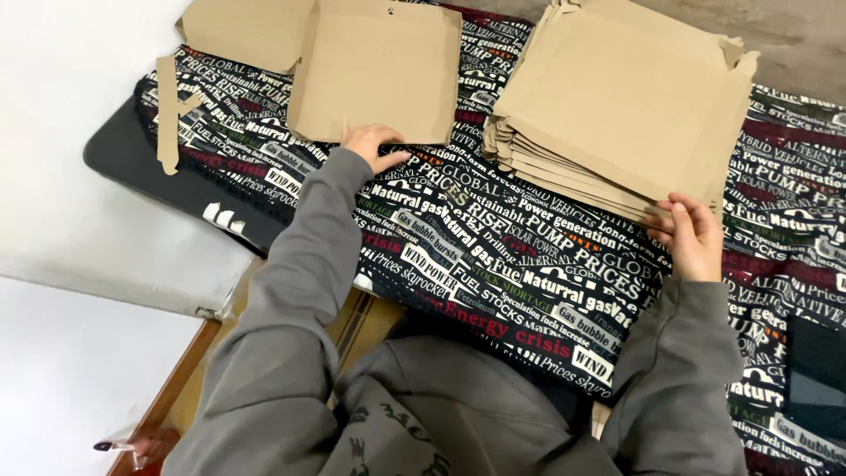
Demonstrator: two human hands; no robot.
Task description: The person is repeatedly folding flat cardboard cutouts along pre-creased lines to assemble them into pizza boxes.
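Note:
My left hand (372, 145) rests on the near edge of a flat brown cardboard sheet (374, 66) that lies on the printed black cloth (493, 238). My right hand (690, 234) pinches the near corner of a stack of several brown cardboard sheets (626, 97) at the right; its fingers curl around the lower sheets' edge. Both arms wear grey sleeves.
Another cardboard piece (242, 31) lies at the back left, and a narrow cardboard strip (167, 115) sits near the cloth's left edge. A dark board (150, 167) sticks out beneath the cloth. White surfaces lie at left, a dark flat object (815, 379) at the right edge.

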